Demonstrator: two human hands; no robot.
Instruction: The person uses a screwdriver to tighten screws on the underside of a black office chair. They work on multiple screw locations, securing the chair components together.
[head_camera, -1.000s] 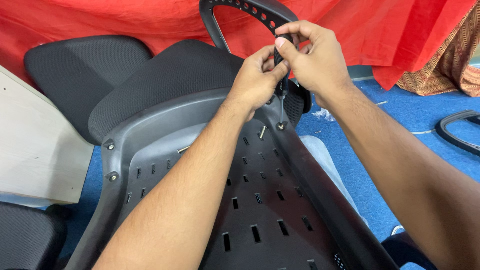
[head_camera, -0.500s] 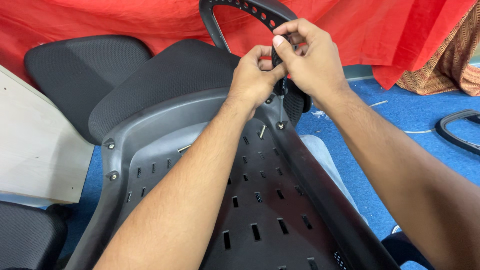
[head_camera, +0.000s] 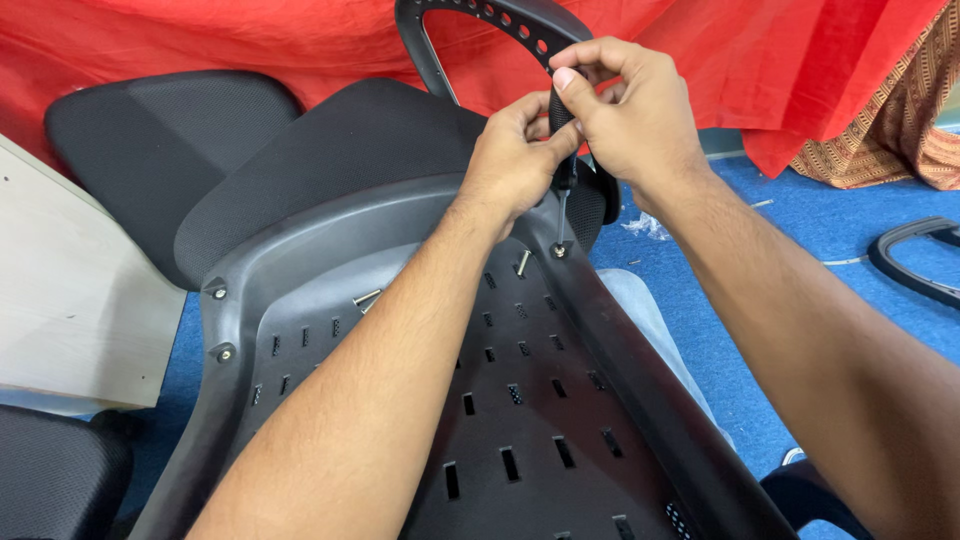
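A black-handled screwdriver (head_camera: 563, 172) stands nearly upright, its tip in a screw (head_camera: 559, 251) at the upper right corner of a black plastic chair seat shell (head_camera: 520, 420). My right hand (head_camera: 625, 110) grips the top of the handle. My left hand (head_camera: 512, 155) pinches the handle just below it. Two loose bolts (head_camera: 523, 263) lie inside the shell near the screw, another bolt (head_camera: 365, 298) further left. Two fitted screws (head_camera: 218, 293) sit on the shell's left rim.
A black mesh seat cushion (head_camera: 340, 150) lies under the shell, another cushion (head_camera: 150, 140) at the left. A black perforated armrest (head_camera: 480, 15) rises behind my hands. Red cloth (head_camera: 780, 60) covers the back. A pale board (head_camera: 70, 300) lies at left, blue carpet (head_camera: 820, 230) at right.
My hands shifted slightly on the screwdriver handle, the right thumb and fingers regripping its top. The screwdriver tip stays in the same screw.
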